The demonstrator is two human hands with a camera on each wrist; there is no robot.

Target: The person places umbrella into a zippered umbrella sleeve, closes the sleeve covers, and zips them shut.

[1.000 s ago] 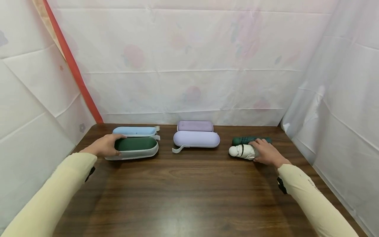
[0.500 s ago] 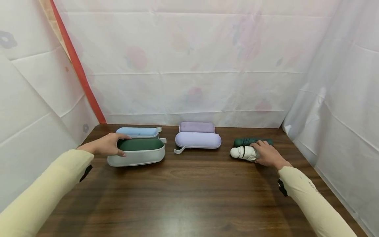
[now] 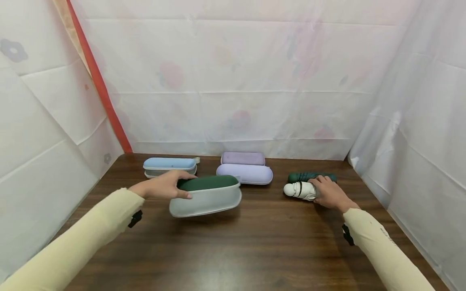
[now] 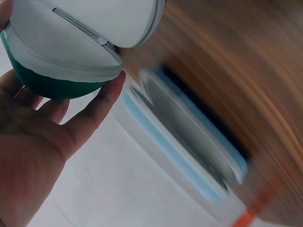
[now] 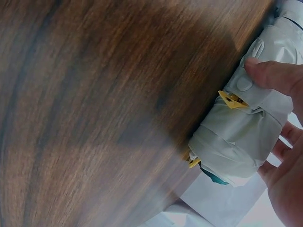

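My left hand [image 3: 165, 186] grips a dark green zippered case [image 3: 209, 183] by its left end, tilted over the table in the head view. In the left wrist view the case's pale lining [image 4: 61, 33] and zip show, its two halves parted. On the right, my right hand [image 3: 329, 194] holds a folded white umbrella [image 3: 300, 190] lying on the table. Its thumb presses near the strap's snap, with the other fingers round the far side. Right behind lies a dark green folded umbrella [image 3: 302, 177], partly covered by the hand and the white umbrella.
A light blue case [image 3: 169, 163] stands at the back left, its halves parted in the left wrist view. Two purple cases, a lavender one [image 3: 251, 173] and a mauve one [image 3: 243, 158] behind it, lie at the back middle. Cloth walls [image 3: 233, 81] enclose the table [image 3: 255, 246].
My left hand has lifted the green case and carried it right and nearer, from in front of the blue case toward the middle. My right hand stays on the white umbrella.
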